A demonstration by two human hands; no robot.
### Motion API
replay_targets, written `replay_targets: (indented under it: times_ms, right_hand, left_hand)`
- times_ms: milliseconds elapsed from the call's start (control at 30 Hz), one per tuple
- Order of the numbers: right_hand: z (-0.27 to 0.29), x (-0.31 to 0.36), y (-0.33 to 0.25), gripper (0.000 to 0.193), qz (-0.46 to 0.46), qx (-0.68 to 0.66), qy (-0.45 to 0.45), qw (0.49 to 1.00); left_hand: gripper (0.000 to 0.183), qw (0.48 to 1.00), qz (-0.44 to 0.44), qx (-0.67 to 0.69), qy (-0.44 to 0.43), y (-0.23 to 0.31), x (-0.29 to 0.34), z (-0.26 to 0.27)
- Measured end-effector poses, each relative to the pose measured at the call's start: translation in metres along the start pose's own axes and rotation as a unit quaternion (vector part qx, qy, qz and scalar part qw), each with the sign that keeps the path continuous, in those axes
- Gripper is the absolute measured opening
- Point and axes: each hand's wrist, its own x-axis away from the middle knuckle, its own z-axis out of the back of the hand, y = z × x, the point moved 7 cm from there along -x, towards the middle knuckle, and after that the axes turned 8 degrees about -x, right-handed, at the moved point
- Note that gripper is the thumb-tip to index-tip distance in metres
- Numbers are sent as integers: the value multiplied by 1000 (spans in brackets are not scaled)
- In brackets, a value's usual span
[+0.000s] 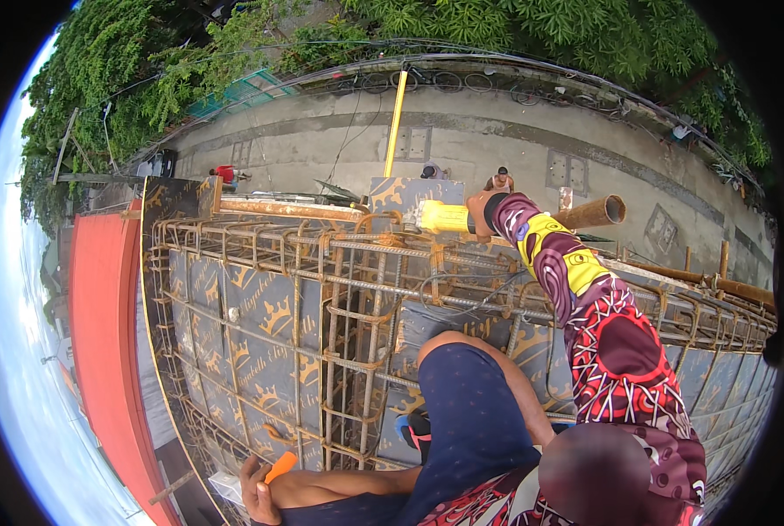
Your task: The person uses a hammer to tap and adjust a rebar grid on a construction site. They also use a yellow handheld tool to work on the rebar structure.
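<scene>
My right hand (480,216) reaches over the top of the rebar cage and is closed round a yellow tool (444,216) with a thick, flared end. Its exact kind does not show. The tool lies level beside a small grey panel (409,191) at the cage's outer edge. Low at the left, my left hand (258,493) has its fingers curled beside my bent leg. An orange object (282,466) sticks out by its fingertips, partly hidden by the hand. Under both hands runs the rusty rebar cage (357,307), tied with stirrups and backed by dark printed form panels (273,307).
Past the grey panel, a long yellow strip (396,123) stands out against the street. A rusty pipe (592,213) juts out beside my right forearm. Two people (500,181) (431,171) are on the street below. A red roof (102,333) lies left; overhead cables cross beyond.
</scene>
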Motion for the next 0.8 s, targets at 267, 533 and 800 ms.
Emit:
replay_targets:
  times_ms: [267, 533, 800]
  right_hand:
    - [0, 1, -1, 60, -5, -2, -15, 1000]
    - [10, 3, -5, 56, 14, -10, 7, 1000]
    - [7, 0, -9, 59, 5, 0, 9, 1000]
  left_hand:
    - [65, 1000, -16, -19, 6, 12, 2, -1]
    - [61, 997, -35, -66, 25, 10, 0, 5]
    - [62, 999, -28, -38, 25, 8, 4, 6]
